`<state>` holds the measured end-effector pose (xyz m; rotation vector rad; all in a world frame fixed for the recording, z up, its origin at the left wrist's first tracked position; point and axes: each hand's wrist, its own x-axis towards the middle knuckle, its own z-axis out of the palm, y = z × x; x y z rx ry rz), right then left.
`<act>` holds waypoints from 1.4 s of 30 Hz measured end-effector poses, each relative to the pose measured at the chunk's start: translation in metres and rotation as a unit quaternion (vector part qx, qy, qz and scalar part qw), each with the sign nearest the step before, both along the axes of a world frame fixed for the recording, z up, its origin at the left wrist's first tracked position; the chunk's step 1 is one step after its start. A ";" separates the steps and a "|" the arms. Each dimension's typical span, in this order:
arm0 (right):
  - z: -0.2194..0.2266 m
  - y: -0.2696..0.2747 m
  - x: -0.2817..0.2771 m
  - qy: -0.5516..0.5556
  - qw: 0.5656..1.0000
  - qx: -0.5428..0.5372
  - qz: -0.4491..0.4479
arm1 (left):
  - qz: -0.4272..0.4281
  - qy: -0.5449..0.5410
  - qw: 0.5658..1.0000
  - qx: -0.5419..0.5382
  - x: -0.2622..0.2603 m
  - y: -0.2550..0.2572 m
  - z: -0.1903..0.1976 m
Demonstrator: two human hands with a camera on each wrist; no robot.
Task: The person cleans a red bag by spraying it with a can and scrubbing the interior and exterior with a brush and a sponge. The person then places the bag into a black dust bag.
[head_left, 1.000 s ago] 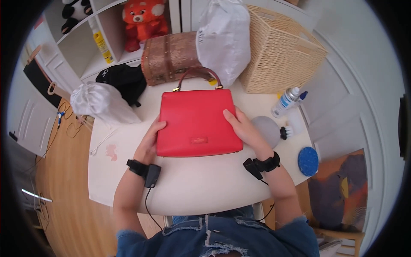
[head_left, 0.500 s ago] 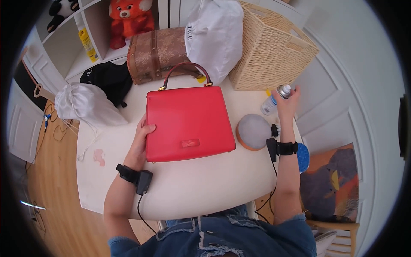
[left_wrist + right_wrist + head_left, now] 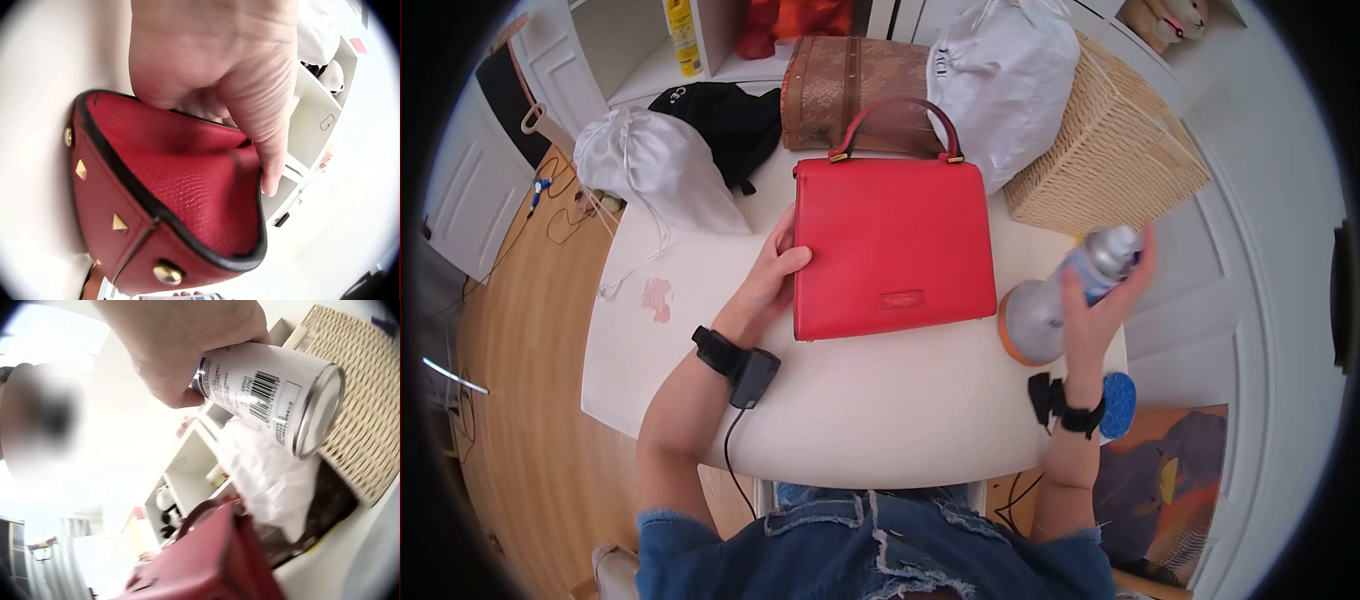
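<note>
A red handbag (image 3: pixel 895 250) with a dark red top handle stands on the white table (image 3: pixel 880 410). My left hand (image 3: pixel 778 268) grips its left side, thumb on the front face and fingers behind. In the left wrist view, that hand (image 3: pixel 215 62) pinches the edge of the bag's side, which bows inward between gold studs (image 3: pixel 120 222). Raised to the right of the bag, my right hand (image 3: pixel 1092 335) grips a spray can (image 3: pixel 1105 258), nozzle up. The right wrist view shows the can's barcode (image 3: pixel 262 394) and metal base. A round grey pad (image 3: pixel 1030 318) with an orange side lies partly behind the right hand.
A wicker basket (image 3: pixel 1115 150), a white drawstring bag (image 3: pixel 1005 90) and a brown trunk (image 3: pixel 825 95) stand along the back. At the left are a white pouch (image 3: pixel 650 170) and a black cloth bag (image 3: pixel 735 130). A blue sponge (image 3: pixel 1118 405) sits at the right edge.
My right hand let go of the handbag's right side, reached to the spray can at the back right, and has lifted it and brought it nearer. The left hand stays on the bag.
</note>
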<state>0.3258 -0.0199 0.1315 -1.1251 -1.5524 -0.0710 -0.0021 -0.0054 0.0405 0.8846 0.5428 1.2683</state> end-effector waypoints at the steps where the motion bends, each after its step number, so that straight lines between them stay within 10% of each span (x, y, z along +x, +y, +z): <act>1: 0.000 -0.009 -0.012 -0.012 0.997 -0.043 0.060 | -0.017 -0.006 1.000 0.006 -0.002 0.000 -0.001; 4: -0.009 -0.026 -0.041 0.087 0.928 -0.243 0.270 | -0.037 -0.041 0.998 -0.001 -0.003 0.002 -0.003; 7: -0.005 -0.027 -0.069 0.000 0.924 -0.252 0.286 | -0.052 -0.056 0.997 0.005 -0.006 0.004 -0.005; 33: 0.005 -0.013 -0.063 -0.178 0.978 -0.102 0.048 | -0.112 -0.151 0.982 -0.002 -0.014 0.014 -0.025; 42: 0.012 -0.040 -0.069 -0.269 0.923 -0.215 0.172 | -0.100 -0.142 0.985 -0.020 -0.014 0.013 -0.022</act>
